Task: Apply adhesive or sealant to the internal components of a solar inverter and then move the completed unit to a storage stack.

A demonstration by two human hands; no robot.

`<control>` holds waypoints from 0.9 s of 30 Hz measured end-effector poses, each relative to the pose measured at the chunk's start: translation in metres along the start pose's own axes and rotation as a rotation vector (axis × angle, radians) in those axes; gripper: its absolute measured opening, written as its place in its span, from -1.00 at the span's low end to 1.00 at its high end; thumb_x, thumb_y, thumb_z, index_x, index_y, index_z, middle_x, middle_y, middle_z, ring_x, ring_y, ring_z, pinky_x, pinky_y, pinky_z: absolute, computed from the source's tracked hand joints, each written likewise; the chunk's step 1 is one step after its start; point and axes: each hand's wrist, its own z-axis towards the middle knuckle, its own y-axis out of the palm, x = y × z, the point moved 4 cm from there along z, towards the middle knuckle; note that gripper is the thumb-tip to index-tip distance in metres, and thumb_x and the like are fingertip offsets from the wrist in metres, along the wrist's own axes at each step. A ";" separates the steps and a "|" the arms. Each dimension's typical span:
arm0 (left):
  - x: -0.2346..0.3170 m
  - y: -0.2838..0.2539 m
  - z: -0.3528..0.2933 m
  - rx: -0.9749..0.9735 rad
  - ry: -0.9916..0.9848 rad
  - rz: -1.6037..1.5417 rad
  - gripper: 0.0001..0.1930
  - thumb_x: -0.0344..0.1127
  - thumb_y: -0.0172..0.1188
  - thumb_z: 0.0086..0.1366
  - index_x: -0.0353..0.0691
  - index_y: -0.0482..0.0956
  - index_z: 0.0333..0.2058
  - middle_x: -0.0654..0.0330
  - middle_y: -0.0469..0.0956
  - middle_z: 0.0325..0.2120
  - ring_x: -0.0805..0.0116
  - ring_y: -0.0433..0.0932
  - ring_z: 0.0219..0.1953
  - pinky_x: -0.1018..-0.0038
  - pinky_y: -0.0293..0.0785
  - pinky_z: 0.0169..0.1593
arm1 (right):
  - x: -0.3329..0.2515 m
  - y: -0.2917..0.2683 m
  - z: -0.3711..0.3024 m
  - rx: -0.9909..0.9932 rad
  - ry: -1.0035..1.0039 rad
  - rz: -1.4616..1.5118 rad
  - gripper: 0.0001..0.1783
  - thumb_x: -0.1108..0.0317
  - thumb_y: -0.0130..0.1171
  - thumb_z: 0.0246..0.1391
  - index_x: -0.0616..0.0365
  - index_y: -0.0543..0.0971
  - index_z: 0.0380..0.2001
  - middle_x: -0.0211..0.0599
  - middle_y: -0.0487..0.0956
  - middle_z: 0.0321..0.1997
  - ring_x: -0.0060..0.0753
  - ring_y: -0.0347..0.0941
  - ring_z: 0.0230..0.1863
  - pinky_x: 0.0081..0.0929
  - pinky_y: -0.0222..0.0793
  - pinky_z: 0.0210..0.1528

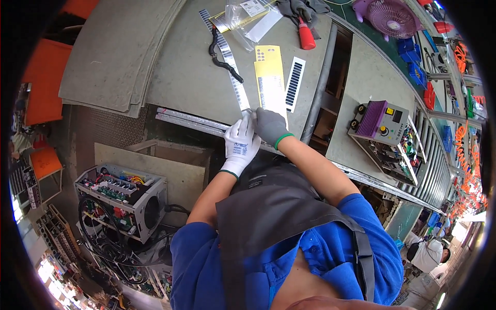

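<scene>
Meeting at the near end of the strip (225, 50), the left hand (240, 142) in white and the right hand (270, 126) in grey have their fingers drawn in; which of them pinches it, I cannot tell, the tips being small and overlapped. The strip lies on the table (175, 72), beside the black tool (228, 66). Rightward lie the yellow sheet (269, 72), then the striped sheet (295, 85).

I see passage over bench (178, 77) between stacked boards (113, 57) and black curved tool (220, 61), ahead-left of my left hand (241, 142). Ahead of my right hand (271, 126), yellow sheet (268, 72) and barred strip (294, 85) in way; red bottle (306, 37) farther off.
</scene>
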 end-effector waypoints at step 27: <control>0.032 0.002 0.000 -0.243 0.055 0.274 -0.33 -0.20 0.17 0.16 -0.47 0.35 0.21 -0.24 0.31 0.25 -0.18 0.28 0.26 -0.04 0.20 0.29 | 0.384 -0.487 -0.070 1.083 0.162 0.528 -0.67 0.12 0.24 0.14 0.15 0.58 -0.19 -0.01 0.64 -0.18 0.05 0.56 -0.09 -0.15 0.44 -0.04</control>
